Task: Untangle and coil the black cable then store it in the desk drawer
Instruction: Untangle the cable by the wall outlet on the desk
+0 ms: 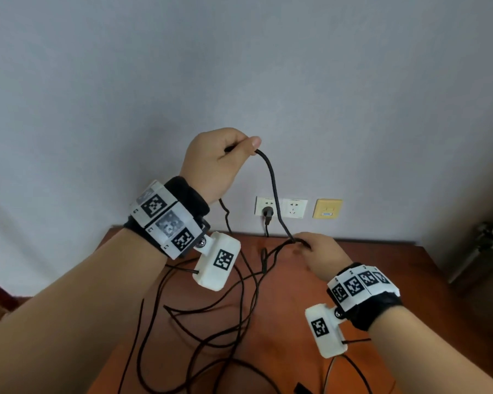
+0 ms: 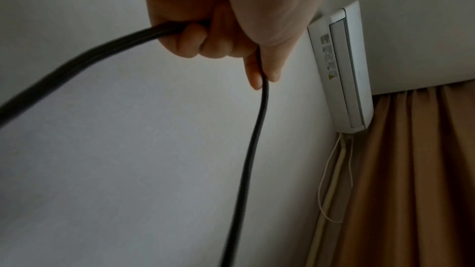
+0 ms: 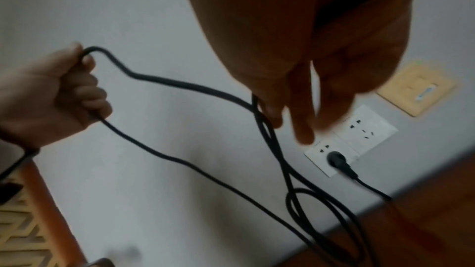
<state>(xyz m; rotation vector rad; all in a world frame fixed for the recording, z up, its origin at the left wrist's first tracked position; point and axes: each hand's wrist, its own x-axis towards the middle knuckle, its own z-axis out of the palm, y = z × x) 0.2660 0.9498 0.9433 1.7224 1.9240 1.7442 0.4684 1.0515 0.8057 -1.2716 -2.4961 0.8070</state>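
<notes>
Above the desk (image 1: 382, 280), left hand (image 1: 214, 163) fisted around black cable (image 1: 273, 189)

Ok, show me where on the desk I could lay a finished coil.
The bare patch is the right side of the reddish-brown wooden desk, between the right hand and the desk's right edge. It is crowded left of centre: loose loops of the thin black cable sprawl below the raised left hand.

You can read no words or numbers here. The air conditioner (image 2: 342, 68) carries grey labels and a small yellow warning triangle (image 2: 331, 77), all too blurred; the yellow wall plate (image 1: 327, 208) bears a small illegible blue tag.
</notes>
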